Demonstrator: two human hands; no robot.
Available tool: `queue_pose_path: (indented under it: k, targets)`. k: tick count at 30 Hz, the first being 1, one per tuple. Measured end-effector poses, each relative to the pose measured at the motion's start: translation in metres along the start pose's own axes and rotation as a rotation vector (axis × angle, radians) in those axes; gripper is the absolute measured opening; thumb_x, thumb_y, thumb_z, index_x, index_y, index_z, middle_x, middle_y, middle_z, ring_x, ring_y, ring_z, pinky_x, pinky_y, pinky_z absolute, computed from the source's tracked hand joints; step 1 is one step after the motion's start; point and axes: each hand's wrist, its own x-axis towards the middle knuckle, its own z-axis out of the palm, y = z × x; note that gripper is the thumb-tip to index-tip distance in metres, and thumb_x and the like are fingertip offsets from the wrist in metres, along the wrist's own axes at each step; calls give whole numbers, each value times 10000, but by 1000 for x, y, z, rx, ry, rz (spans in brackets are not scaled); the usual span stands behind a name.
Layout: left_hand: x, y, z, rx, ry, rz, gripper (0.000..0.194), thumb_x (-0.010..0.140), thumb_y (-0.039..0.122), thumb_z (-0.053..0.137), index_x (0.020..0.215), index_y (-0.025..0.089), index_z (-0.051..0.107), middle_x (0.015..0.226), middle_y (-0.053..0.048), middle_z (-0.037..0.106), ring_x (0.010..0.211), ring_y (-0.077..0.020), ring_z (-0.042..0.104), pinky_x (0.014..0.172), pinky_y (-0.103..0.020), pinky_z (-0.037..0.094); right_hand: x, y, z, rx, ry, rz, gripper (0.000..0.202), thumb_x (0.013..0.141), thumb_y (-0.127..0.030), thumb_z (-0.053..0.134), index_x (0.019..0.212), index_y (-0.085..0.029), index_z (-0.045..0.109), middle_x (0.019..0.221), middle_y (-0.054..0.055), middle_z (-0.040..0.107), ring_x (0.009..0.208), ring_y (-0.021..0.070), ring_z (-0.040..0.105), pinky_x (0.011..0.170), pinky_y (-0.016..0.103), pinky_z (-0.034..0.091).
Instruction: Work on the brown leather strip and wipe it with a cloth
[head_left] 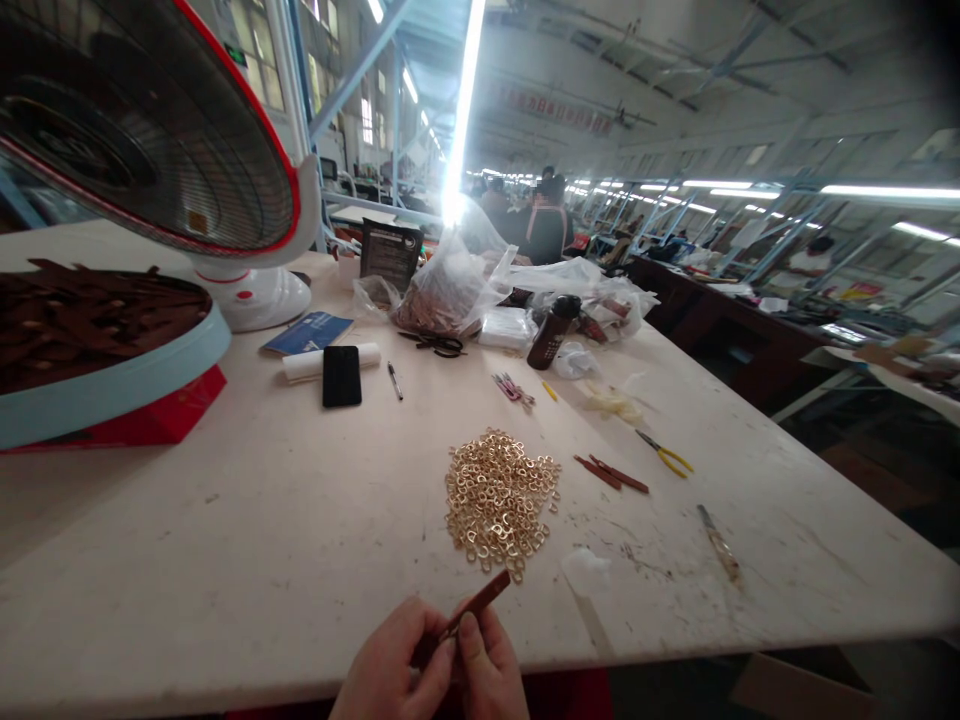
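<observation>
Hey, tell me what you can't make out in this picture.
All in the head view:
- Strip: near end mostly covered by the left hand and right hand.
- Rings: exact count lost where they overlap.
- Bag: contents obscured by its plastic.
- Fan: cut off by the top and left edges.
- Banner: lettering too blurred.

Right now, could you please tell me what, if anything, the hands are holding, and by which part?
The left hand and right hand hold a brown strip by its near end; the far end sticks out free.
</observation>
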Motion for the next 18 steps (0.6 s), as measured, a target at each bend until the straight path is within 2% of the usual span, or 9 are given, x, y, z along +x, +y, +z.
queue_pose_path:
  k: [3, 8, 12, 15, 18]
  targets:
    - [0, -3, 1, 80, 34, 40, 173, 797, 304, 446, 687, 203, 533, 669, -24, 581, 635, -181, 538, 589, -262, 420, 1, 0, 3, 118, -79, 41, 385, 680, -540, 612, 877, -211, 588, 763, 20, 660, 807, 198, 619, 695, 306, 507]
    - [-2, -9, 0, 175, 72, 160, 176, 810, 250, 395, 681, 207, 508, 675, -13, 552, 625, -164, 534, 593, -257, 428, -1, 0, 6, 167, -29, 43, 351, 649, -508, 660, 808, -202, 593, 737, 12, 658, 811, 191, 613, 712, 294, 501]
    - [-1, -13, 0, 190, 81, 209, 180, 820, 236, 384, 687, 207, 501, 676, -4, 537, 633, -156, 530, 598, -254, 426, -1, -4, 6, 149, 0, 25, 353, 657, -505, 656, 815, -194, 600, 619, -23, 592, 602, 110, 547, 573, 211, 456]
    - [7, -22, 0, 164, 101, 193, 188, 823, 229, 369, 684, 208, 494, 665, 5, 526, 627, -151, 525, 591, -252, 424, 4, -10, 5, 78, 41, -44, 361, 663, -517, 645, 807, -189, 595, 564, -57, 510, 477, 49, 412, 464, 157, 357]
    - [17, -35, -3, 139, 140, 133, 170, 821, 243, 373, 692, 209, 479, 653, 11, 511, 613, -152, 520, 556, -249, 414, 11, -12, 2, -44, 131, -134, 353, 681, -523, 618, 793, -190, 583, 626, -43, 524, 492, 53, 398, 468, 165, 359]
